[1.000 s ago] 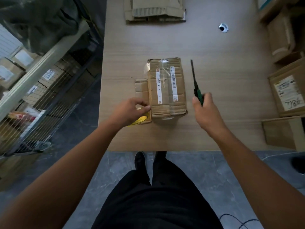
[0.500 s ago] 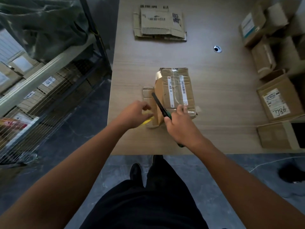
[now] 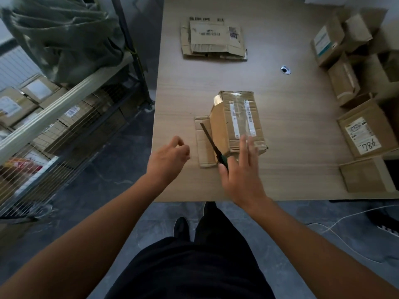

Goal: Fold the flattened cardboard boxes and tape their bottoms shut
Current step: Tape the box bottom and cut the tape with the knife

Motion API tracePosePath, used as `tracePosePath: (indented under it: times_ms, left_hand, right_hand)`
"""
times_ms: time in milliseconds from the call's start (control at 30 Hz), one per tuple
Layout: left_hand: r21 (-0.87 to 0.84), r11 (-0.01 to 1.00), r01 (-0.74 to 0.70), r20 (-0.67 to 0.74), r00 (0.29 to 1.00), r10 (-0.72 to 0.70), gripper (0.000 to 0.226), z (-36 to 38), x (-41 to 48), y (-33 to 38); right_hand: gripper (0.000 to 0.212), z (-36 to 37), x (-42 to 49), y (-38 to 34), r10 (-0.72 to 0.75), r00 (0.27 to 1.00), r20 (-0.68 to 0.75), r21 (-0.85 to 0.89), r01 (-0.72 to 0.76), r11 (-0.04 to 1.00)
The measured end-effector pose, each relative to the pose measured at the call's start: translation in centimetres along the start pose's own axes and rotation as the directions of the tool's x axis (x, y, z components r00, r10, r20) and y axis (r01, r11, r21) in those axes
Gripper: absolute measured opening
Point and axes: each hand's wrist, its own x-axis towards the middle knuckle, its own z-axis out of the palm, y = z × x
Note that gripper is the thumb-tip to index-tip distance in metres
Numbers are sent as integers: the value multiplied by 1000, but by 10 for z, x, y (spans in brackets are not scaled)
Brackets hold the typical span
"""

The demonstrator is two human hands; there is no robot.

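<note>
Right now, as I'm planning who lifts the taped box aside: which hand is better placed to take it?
Probably the right hand: its straight fingers lie over the near end of the box. The left hand hovers loosely curled, apart from the box, beyond its side flap.

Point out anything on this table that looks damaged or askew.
The central taped brown cardboard box is crumpled at its near end, with tape peeling at its far left corner. A green-handled black blade lies slanted across its side flap.
</note>
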Motion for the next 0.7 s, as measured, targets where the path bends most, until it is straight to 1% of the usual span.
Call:
tracePosePath:
  times_ms: [33,67,100,167,233,300,333,367,433,567,700]
  left_hand:
    - [67,998,12,-10,1000,-11,15,8,-9,-13]
    - [113,994,10,-1,1000,-10,13,17,-17,-26]
    - [130,991,-3,21,1000,0,13,26,-25,-36]
    - [129,991,-18,77,997,8,11,45,-37,-47]
    - [108,994,5,56,998,-11,12,61,-44,-50]
    - [73,997,26,-26,999,-24,17,74,-49,-51]
    - [61,998,22,-67,998,-18,18,81,-53,-53]
    - [50,999,10,-99,995,-5,19,87,-56,-55]
    - [38,999,-27,-143,989,32,19,96,-61,-60]
    - [57,994,-90,-142,985,98,15,104,-58,-64]
    - [42,994,-105,-170,979,110,12,103,-56,-63]
  right_hand:
    - [30,5,-8,-4,-41,996,-82,6,42,999]
    - [30,11,-13,-10,-62,992,-114,16,65,998]
    - [30,17,-15,-17,-66,992,-109,47,72,996]
    - [33,38,-12,-29,-37,999,-16,178,39,983]
    - [40,63,-1,-39,22,995,100,258,-47,965]
    - [49,90,10,-45,93,970,226,227,-146,963]
    - [54,101,15,-48,123,951,284,182,-180,967]
    - [59,113,19,-49,136,940,313,145,-188,971]
    - [63,130,22,-52,136,945,297,114,-176,978]
    - [64,148,17,-50,114,983,146,142,-135,981]
    - [64,148,18,-46,179,971,157,152,-203,967]
